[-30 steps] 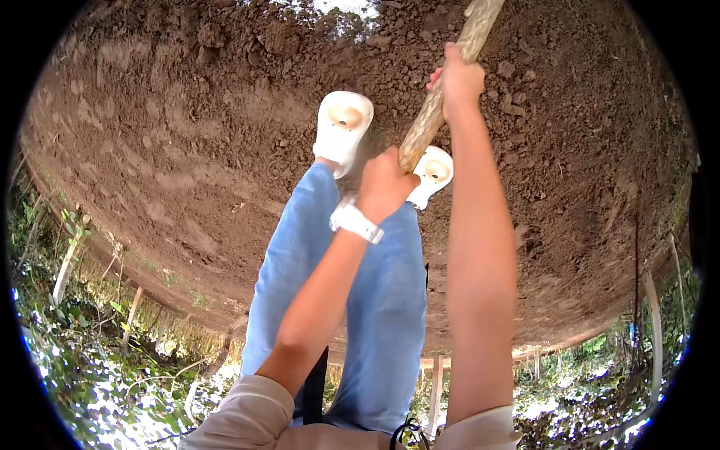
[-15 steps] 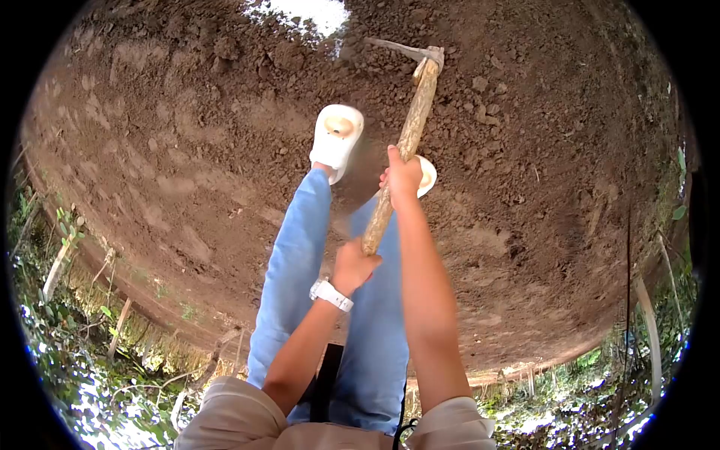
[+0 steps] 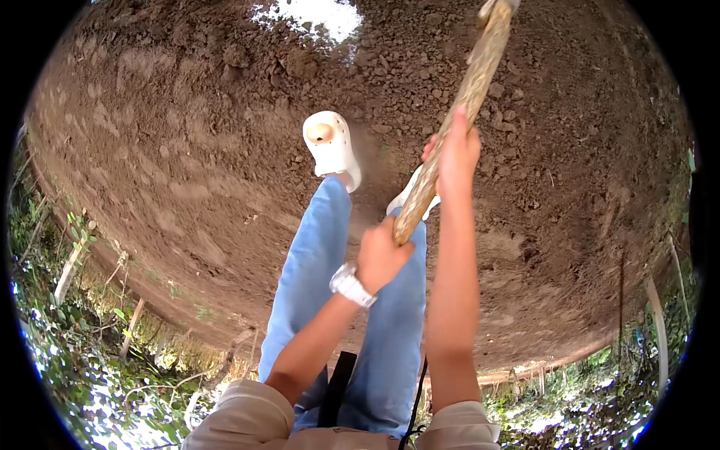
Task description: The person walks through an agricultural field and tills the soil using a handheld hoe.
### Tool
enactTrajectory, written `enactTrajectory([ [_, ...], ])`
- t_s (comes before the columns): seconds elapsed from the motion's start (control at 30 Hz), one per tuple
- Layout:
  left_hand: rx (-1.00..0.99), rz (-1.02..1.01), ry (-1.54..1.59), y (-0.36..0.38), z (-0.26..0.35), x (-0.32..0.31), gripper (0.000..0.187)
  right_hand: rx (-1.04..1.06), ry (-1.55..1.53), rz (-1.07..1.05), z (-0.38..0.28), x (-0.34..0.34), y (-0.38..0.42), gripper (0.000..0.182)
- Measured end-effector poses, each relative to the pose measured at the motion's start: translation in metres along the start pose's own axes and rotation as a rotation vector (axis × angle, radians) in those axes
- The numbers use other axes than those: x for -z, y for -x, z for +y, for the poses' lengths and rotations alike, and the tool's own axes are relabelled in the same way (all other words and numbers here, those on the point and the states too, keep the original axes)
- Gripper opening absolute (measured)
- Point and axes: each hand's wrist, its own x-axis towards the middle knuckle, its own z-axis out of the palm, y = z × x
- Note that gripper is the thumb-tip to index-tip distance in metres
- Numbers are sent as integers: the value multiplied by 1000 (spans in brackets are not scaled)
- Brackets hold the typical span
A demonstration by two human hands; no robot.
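Both my hands are wrapped round the rough wooden handle of a hoe [image 3: 474, 88]. My left hand [image 3: 381, 256], with a white watch [image 3: 352, 286] on its wrist, closes on the butt end in front of my thighs. Farther up the shaft, my right hand [image 3: 457, 159] is shut too, with its thumb lying along the wood. The handle slants up to the right, and its head end reaches the top edge of the view. There the blade is mostly out of sight. Loose brown soil [image 3: 420, 82] lies beyond my feet.
My white clogs [image 3: 331, 150] stand on the bare soil, the right one partly behind the handle. A bright sunlit patch [image 3: 319, 19] lies at the top. Wooden stakes [image 3: 69, 271] and green plants [image 3: 67, 337] line the edges. A dark strap [image 3: 337, 390] hangs at my waist.
The hoe has swung up and to the right, and its head has moved to the top edge. Both hands have shifted right with it, still gripping the handle.
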Motion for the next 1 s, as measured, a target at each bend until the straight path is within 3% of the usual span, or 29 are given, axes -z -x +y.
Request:
enactTrajectory([
  [0.13,-40,-17,-122,-80,1,17,27,35,24,-34,-14,-39,-57,44],
  [0.23,32,-79,-79,-98,-3,41,25,-116,87,26,1,-64,-79,46],
  [0.4,48,-73,-46,-69,-4,40,25,-138,137,34,5,-56,-55,48],
  [0.47,276,-236,203,-49,-14,37,17,-78,328,100,16,-54,-37,48],
  [0.53,319,-258,274,-29,-14,49,15,-142,332,89,37,-53,-25,48],
  [0.7,273,-207,185,-8,-39,74,19,-280,170,35,72,-60,0,44],
  [0.83,355,-275,156,6,-30,88,22,-333,97,32,57,-59,23,45],
  [1.0,55,-47,120,16,-35,76,22,-220,155,54,15,-68,42,46],
])
